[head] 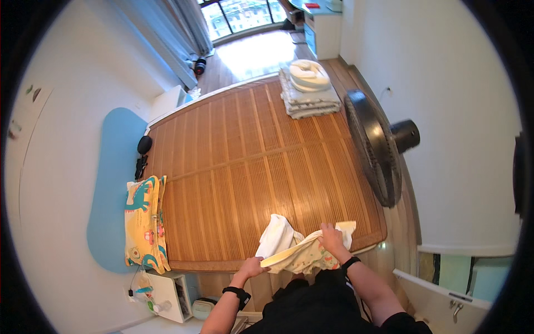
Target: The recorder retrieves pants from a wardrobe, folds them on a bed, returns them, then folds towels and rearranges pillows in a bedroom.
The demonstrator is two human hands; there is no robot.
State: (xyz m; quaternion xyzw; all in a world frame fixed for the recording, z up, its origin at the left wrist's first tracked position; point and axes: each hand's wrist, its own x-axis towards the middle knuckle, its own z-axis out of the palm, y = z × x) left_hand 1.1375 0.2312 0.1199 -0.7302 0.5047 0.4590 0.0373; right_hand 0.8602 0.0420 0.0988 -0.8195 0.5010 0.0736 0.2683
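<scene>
A white and pale yellow cloth garment with a coloured print (308, 252) hangs between my two hands at the near edge of the bed. My left hand (251, 267) grips its left end by the yellow edge. Further right, my right hand (331, 239) pinches the garment's upper edge, and a pale end sticks out past the fingers. A white part of the cloth (276, 234) lies on the brown bamboo mat (233, 200) that covers the bed. The lower folds drop over the bed's edge in front of my body.
Yellow dinosaur-print pillows (144, 225) lie at the left end. Folded bedding (311, 100) with a rolled cream item (309, 75) sits at the far right corner. A black fan (375, 146) stands right of the bed. A white nightstand (169, 296) is at the lower left, an open white door (442, 296) at the lower right.
</scene>
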